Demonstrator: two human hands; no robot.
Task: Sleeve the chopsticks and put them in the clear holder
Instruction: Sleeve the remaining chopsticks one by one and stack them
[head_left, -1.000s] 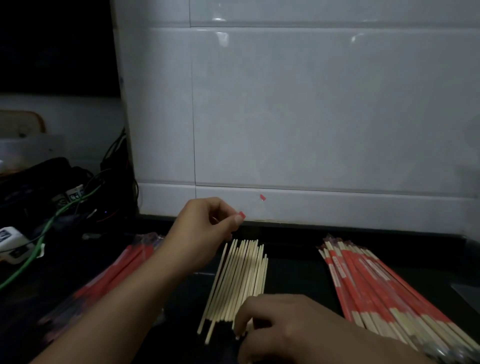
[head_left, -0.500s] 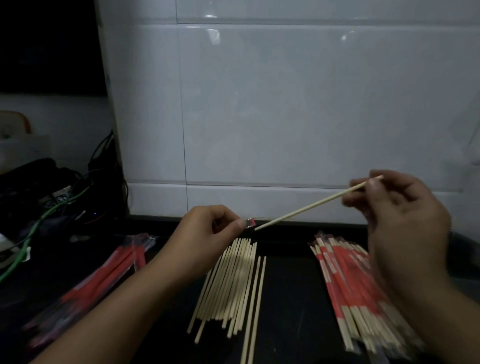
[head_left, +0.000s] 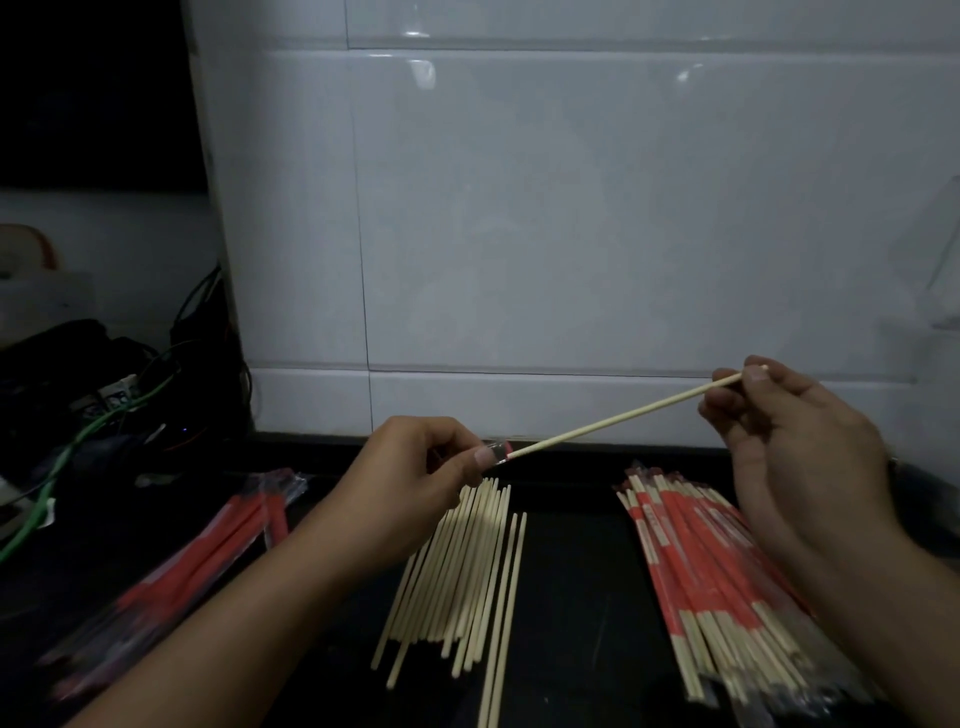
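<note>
**A chopstick held at the mouth of a sleeve over a dark worktop**

Nearest the viewer, a black worktop (head_left: 582, 597) carries three groups of things. In the middle lies a loose fan of bare chopsticks (head_left: 457, 577). To the right sits a pile of sleeved chopsticks (head_left: 711, 566), red wrappers with pale wooden ends showing. To the left lies a bundle of red and clear empty sleeves (head_left: 208, 545), blurred at its near end.

Above these, two bare forearms reach in. The left hand (head_left: 410, 483) has its grip clamped, thumb and curled fingers pinching the open end of a sleeve (head_left: 497, 451). The right hand (head_left: 789, 447) has its grip closed on the far end of a single chopstick (head_left: 623, 413), which slants down to the left until its tip meets the sleeve mouth.

Further back, a tangle of dark and green cables (head_left: 98, 415) fills the left corner. A white tiled wall (head_left: 571, 234) rises behind the worktop, glossy with small highlights. The room is dim, and the far left is almost black
</note>
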